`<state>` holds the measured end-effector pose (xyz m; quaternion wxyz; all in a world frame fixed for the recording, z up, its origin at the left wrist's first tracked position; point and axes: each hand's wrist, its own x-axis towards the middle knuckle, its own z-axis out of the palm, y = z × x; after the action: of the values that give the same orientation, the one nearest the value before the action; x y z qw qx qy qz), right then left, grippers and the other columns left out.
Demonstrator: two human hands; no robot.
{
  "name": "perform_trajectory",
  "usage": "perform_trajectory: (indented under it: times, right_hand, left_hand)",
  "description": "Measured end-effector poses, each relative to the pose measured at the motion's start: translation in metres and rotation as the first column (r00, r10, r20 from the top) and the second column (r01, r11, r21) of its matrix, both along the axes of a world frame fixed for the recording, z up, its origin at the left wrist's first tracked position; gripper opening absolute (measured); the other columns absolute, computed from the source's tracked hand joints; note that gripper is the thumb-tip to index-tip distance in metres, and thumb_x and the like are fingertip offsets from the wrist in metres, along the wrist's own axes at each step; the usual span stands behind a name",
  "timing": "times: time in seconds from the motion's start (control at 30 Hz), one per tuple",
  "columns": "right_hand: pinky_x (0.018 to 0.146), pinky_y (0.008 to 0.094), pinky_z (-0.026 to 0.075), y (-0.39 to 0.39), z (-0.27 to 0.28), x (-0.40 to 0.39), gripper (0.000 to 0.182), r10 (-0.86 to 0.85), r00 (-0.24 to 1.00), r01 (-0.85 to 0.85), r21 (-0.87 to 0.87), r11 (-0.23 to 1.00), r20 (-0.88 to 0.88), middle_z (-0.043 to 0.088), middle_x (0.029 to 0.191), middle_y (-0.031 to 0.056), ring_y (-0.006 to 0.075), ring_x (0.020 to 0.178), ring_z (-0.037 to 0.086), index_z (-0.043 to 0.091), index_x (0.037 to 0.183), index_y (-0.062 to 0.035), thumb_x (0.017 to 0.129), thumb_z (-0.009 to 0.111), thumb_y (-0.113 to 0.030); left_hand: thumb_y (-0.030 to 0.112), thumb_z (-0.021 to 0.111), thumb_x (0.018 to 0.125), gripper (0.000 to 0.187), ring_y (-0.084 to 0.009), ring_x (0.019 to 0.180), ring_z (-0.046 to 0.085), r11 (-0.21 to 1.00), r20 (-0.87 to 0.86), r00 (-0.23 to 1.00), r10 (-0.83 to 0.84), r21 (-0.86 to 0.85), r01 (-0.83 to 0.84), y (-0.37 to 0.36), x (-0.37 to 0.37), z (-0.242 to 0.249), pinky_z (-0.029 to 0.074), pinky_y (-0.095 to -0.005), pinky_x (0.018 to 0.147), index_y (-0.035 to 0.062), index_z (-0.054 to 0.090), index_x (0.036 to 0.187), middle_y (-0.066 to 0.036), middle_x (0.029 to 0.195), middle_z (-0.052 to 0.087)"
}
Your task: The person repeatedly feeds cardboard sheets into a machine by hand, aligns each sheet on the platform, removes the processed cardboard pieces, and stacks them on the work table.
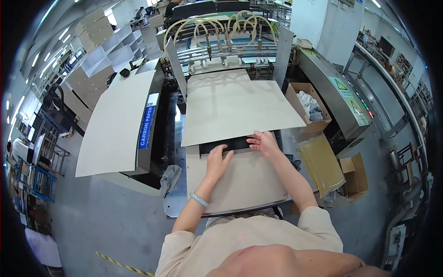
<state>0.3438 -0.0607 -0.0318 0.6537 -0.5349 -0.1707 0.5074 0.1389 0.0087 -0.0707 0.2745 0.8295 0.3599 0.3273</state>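
A large beige cardboard sheet (240, 108) lies slanted on the machine's feed table, partly over another sheet behind it. In front of me lies a lower beige board (240, 182), and a dark gap (233, 144) shows between the two. My left hand (218, 161) rests at the lower board's far edge, thumb apart from the fingers. Close under the near edge of the upper sheet is my right hand (263, 143), its fingers loosely bent and spread, pointing left over the gap. Neither hand holds anything visible.
Left of the table, a pale sheet (115, 120) lies on a side surface beside a blue "CARBON PAPER" label (146, 125). A grey cloth (171, 178) hangs nearby. To the right stand a carton of rags (310, 105) and a yellowish wrapped pack (321, 164). Hoses (201, 23) arch over the rollers ahead.
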Motion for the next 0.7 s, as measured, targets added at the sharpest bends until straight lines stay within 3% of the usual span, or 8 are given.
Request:
perform_trajectory:
  times: [0.03, 0.17, 0.33, 0.7]
  right_hand:
    - [0.061, 0.0288, 0.056, 0.005, 0.001, 0.001, 0.026, -0.002, 1.000, 0.002, 0.002, 1.000, 0.000, 0.065, 0.102, 0.0160, 0.0209, 0.083, 0.068, 0.055, 0.108, 0.0057, 0.095, 0.052, -0.017]
    - [0.061, 0.0296, 0.057, 0.024, 0.005, 0.008, 0.026, -0.027, 0.999, 0.028, -0.050, 0.998, 0.032, 0.065, 0.098, 0.0163, 0.0220, 0.082, 0.068, 0.055, 0.107, 0.0067, 0.094, 0.051, -0.015]
    - [0.061, 0.0294, 0.056, 0.041, 0.014, 0.010, 0.026, -0.006, 0.998, 0.008, -0.048, 0.999, 0.057, 0.065, 0.098, 0.0159, 0.0215, 0.082, 0.068, 0.056, 0.108, 0.0061, 0.094, 0.052, -0.015]
    - [0.062, 0.0288, 0.056, 0.068, 0.031, 0.021, 0.027, 0.012, 0.993, -0.009, -0.030, 1.000, 0.116, 0.066, 0.098, 0.0148, 0.0201, 0.081, 0.067, 0.056, 0.109, 0.0048, 0.093, 0.053, -0.017]
  left_hand:
    - [0.026, 0.061, 0.088, 0.030, -0.0251, 0.099, 0.062, 1.000, 0.000, 1.000, -0.002, 0.002, 0.002, -0.003, -0.003, -0.003, 0.047, -0.0368, 0.087, 0.0024, 0.063, 0.106, -0.012, 0.110, 0.065]
    - [0.031, 0.062, 0.085, 0.035, -0.0276, 0.107, 0.058, 0.903, -0.162, 0.981, 0.103, 0.429, -0.024, -0.012, -0.011, -0.012, 0.040, -0.0383, 0.097, 0.0025, 0.063, 0.106, -0.012, 0.111, 0.064]
    - [0.032, 0.062, 0.085, 0.034, -0.0257, 0.107, 0.057, 0.912, -0.161, 0.982, 0.101, 0.410, -0.027, -0.012, -0.011, -0.013, 0.037, -0.0364, 0.100, 0.0045, 0.063, 0.106, -0.009, 0.111, 0.064]
    - [0.032, 0.062, 0.084, 0.035, -0.0261, 0.105, 0.057, 0.938, -0.173, 0.982, 0.071, 0.346, -0.007, -0.013, -0.011, -0.006, 0.038, -0.0367, 0.097, 0.0031, 0.063, 0.104, -0.010, 0.108, 0.064]
